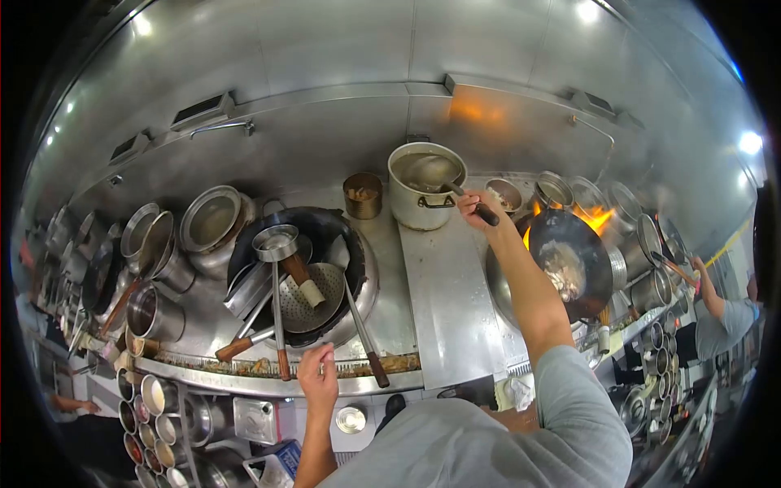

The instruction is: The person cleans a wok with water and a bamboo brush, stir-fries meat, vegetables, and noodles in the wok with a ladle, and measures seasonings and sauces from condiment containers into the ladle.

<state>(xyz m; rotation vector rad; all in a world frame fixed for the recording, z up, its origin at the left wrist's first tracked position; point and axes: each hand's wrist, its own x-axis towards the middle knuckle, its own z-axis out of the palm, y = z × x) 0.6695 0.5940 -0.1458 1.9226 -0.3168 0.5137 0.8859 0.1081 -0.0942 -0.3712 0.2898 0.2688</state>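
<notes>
My right hand (476,207) is closed around the dark handle of a ladle (429,172). The ladle's bowl is at the mouth of a white pot (423,213) that holds liquid. My left hand (317,378) hangs with curled fingers and nothing visible in them, by the stove's front edge. Near it are the handles of a spatula (355,313) and other tools resting in a wok (252,244), along with a perforated strainer (313,302). To the right, another wok (598,268) with pale food (563,268) sits over a burner, with flames (598,220) rising behind it.
A rusty tin (363,195) stands left of the white pot, and a small bowl (504,193) right of it. Several pots, including one with a lid (211,218), line the left side. Ingredient containers (159,394) sit lower left. A co-worker (724,317) stands at far right.
</notes>
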